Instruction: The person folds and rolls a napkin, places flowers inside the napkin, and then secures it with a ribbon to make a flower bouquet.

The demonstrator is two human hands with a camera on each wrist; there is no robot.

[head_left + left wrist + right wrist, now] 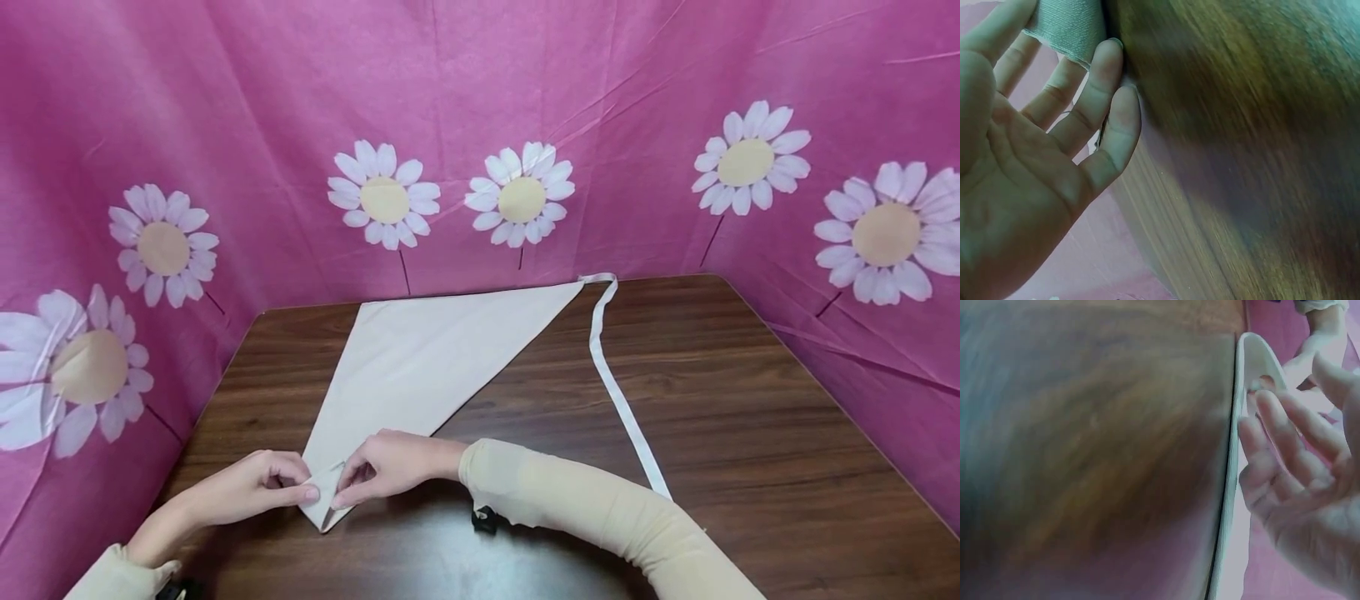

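Observation:
A cream cloth (408, 358) lies flat on the table, folded into a shape that tapers toward the near left, with a white strap (611, 383) coming off its far right corner. My left hand (240, 490) pinches the near tip from the left, thumb on top. From the right, my right hand (393, 462) holds the turned-over edge of that same tip between thumb and fingers. In the left wrist view, part of the cloth (1069, 28) shows at the fingertips. The right wrist view has the cloth's long edge (1230, 469) beside my curved fingers.
The dark wooden table (750, 433) ends at a pink curtain (465, 75) printed with daisies, which stands behind and at both sides. The strap runs toward me and passes under the right sleeve (577, 492).

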